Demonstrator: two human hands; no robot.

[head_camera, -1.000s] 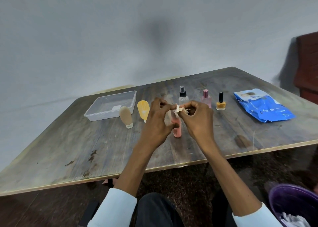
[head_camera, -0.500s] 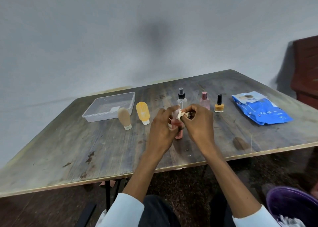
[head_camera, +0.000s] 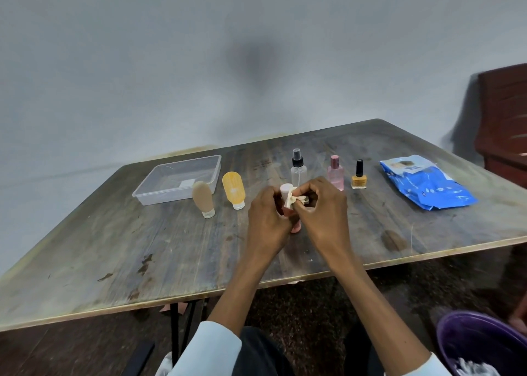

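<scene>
Pink white-capped plastic bottle [head_camera: 285,189] between the hands
Left hand [head_camera: 265,223] grips it; right hand [head_camera: 323,214] pinches a crumpled white wipe [head_camera: 291,201], seemingly against it, inside the wooden table's [head_camera: 171,247] near edge.

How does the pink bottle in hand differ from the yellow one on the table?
The pink bottle is held cap-up in the left hand, and the right hand pinches a wipe against it. The yellow bottle stands untouched, cap-down, on the table. Both have pale caps.
</scene>
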